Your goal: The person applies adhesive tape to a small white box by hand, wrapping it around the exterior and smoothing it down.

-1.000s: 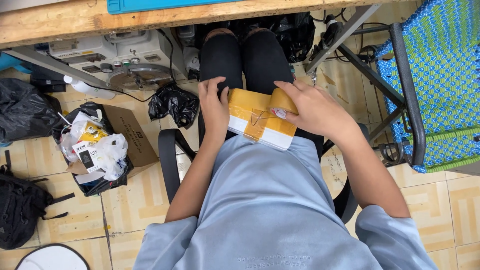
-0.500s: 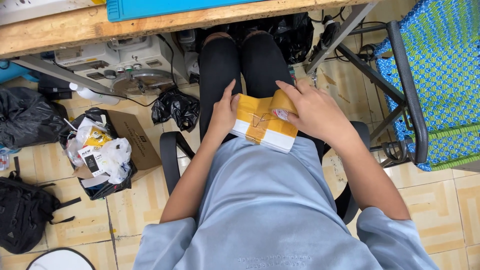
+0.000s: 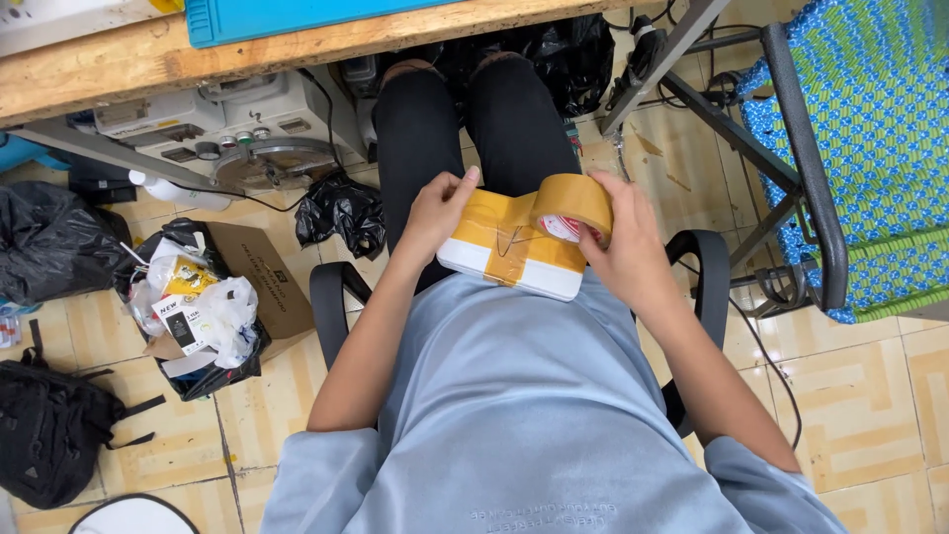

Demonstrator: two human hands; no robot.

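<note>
Tape roll (image 3: 571,206) sits in your right hand (image 3: 623,252), just right of centre in the frame, your fingers closed round its far side so the brown ring stands on edge against the top of the small white box (image 3: 512,255). That box lies across your lap at the centre of the frame, already crossed by bands of brown tape, its white side facing you. Your left hand (image 3: 435,213) presses on the box's left end, thumb raised, fingers curled down over the taped top; its grip is a flat hold on the box rather than a full clasp. Your legs in black run up the frame beneath the wooden desk (image 3: 119,64), whose edge crosses the upper left. Under the desk, at upper left, stands a grey machine (image 3: 247,129). At the left edge of the frame a cardboard box (image 3: 257,277) stuffed with wrappers and plastic bags rests on the tiled floor (image 3: 870,396), with a black backpack (image 3: 49,425) below it at lower left. A blue and green woven chair (image 3: 870,148) fills the upper right, well apart from your hands.
</note>
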